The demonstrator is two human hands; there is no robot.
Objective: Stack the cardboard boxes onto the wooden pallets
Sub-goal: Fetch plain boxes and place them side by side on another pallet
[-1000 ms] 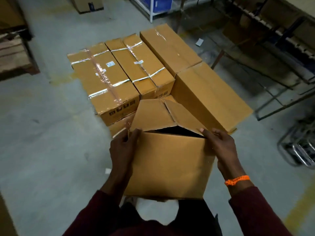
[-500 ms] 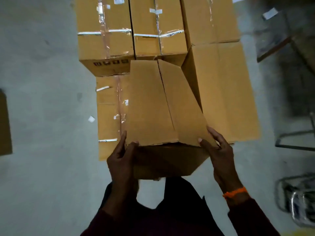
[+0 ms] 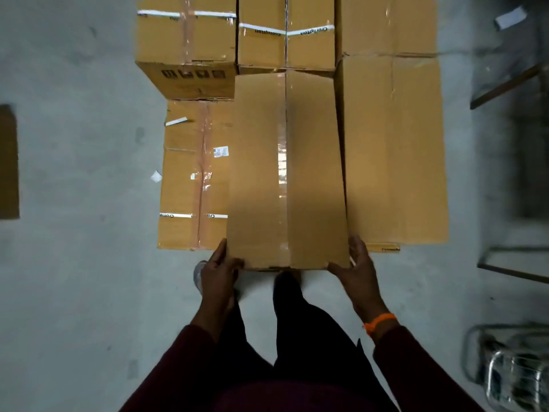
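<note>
A long plain cardboard box [image 3: 285, 173] lies flat in the middle of the stack, its taped seam running away from me. My left hand [image 3: 218, 269] grips its near left corner and my right hand [image 3: 355, 267] grips its near right corner. A lower taped box [image 3: 193, 179] lies to its left, and a taller plain box [image 3: 395, 150] stands against its right side. Two taped boxes [image 3: 187, 40] [image 3: 286, 37] sit behind. The pallet under the stack is hidden.
Grey concrete floor surrounds the stack. A flat piece of cardboard [image 3: 9, 162] lies at the left edge. Metal frames [image 3: 511, 81] and a wire rack [image 3: 511, 367] stand on the right. My legs and a shoe [image 3: 198, 276] are just below the box.
The box was held tilted with its top flaps open; its flaps are now closed and it lies level among the stacked boxes. My view has tipped down over the stack.
</note>
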